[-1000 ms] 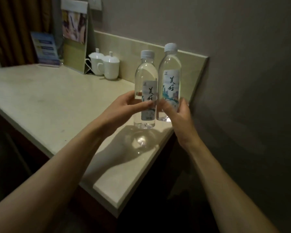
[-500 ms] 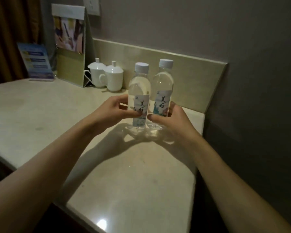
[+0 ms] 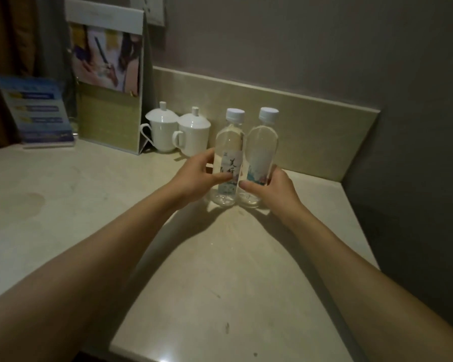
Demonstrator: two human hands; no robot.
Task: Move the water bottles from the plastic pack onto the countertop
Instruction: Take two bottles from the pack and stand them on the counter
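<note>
Two clear water bottles with white caps stand upright and side by side on the beige countertop (image 3: 220,270), near the back wall. My left hand (image 3: 195,180) grips the left bottle (image 3: 230,145) around its label. My right hand (image 3: 271,190) grips the right bottle (image 3: 262,145) low on its label. The bottles' bases rest on or just above the counter; I cannot tell which. No plastic pack is in view.
Two white lidded cups (image 3: 179,133) stand just left of the bottles against the backsplash (image 3: 311,131). A tall standing card (image 3: 110,79) and a blue sign (image 3: 34,112) are at the back left. The counter ends at a wall on the right.
Both hands carried the bottles from the counter's front corner back toward the backsplash and lowered them. The right bottle has turned, showing its label's back.
</note>
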